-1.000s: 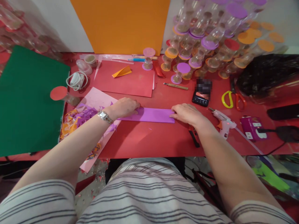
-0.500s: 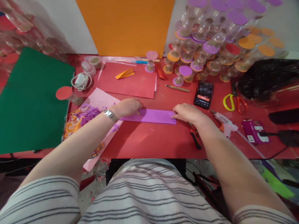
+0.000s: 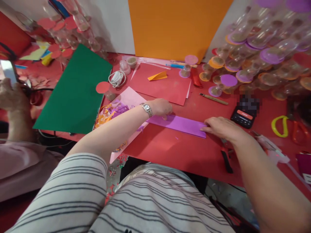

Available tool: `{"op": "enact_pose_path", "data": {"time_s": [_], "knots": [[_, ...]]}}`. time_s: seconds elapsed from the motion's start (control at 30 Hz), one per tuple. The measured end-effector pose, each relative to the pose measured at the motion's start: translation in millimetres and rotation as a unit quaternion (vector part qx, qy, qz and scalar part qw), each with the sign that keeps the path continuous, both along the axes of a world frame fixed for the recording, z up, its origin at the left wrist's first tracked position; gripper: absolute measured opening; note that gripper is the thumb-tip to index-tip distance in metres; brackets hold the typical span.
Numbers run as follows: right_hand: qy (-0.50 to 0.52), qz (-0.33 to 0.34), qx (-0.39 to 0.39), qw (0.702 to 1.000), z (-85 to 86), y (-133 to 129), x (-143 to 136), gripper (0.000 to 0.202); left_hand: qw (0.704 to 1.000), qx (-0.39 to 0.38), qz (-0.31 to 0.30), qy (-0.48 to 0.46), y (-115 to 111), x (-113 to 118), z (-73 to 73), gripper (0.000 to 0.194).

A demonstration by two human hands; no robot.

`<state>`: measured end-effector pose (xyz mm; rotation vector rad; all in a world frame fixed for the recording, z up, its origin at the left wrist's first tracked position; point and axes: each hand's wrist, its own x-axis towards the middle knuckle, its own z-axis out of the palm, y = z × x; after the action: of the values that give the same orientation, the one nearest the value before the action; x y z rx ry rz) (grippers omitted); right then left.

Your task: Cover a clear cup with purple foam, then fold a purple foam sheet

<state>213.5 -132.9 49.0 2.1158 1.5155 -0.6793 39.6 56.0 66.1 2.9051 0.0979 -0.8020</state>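
Note:
A folded purple strip (image 3: pixel 181 125) lies flat across the red tabletop (image 3: pixel 155 147), slanting slightly down to the right. Over its left end is my left hand (image 3: pixel 160 107), fingers bent together and pressing on the strip near its upper edge; the fingertips are partly hidden. My right hand (image 3: pixel 218 127) pinches the strip's right end between thumb and fingers. Purple and orange paper scraps (image 3: pixel 110 113) lie on a pale pink sheet (image 3: pixel 131 97) left of the strip. Black-and-red pliers (image 3: pixel 226 160) rest just below my right hand.
A green board (image 3: pixel 77 94) stands at the left, with another person's hand (image 3: pixel 11 94) holding a phone beyond it. Hourglass-like bottles (image 3: pixel 264 56) are stacked back right. A phone (image 3: pixel 245 113), yellow-handled scissors (image 3: pixel 279 126), a glue gun (image 3: pixel 273 149) and a cutter (image 3: pixel 213 99) lie rightward.
The view has swung left, so everything sits further right and the other person has come into view. Both my hands stay on the purple strip.

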Motion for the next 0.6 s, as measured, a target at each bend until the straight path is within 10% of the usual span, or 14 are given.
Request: {"op": "enact_pose_path", "data": {"time_s": [0.6], "knots": [[0.022, -0.008, 0.007, 1.000, 6.3, 5.3, 3.6, 0.025, 0.999, 0.028, 0.022, 0.032, 1.9, 3.7, -0.8, 0.021]]}}
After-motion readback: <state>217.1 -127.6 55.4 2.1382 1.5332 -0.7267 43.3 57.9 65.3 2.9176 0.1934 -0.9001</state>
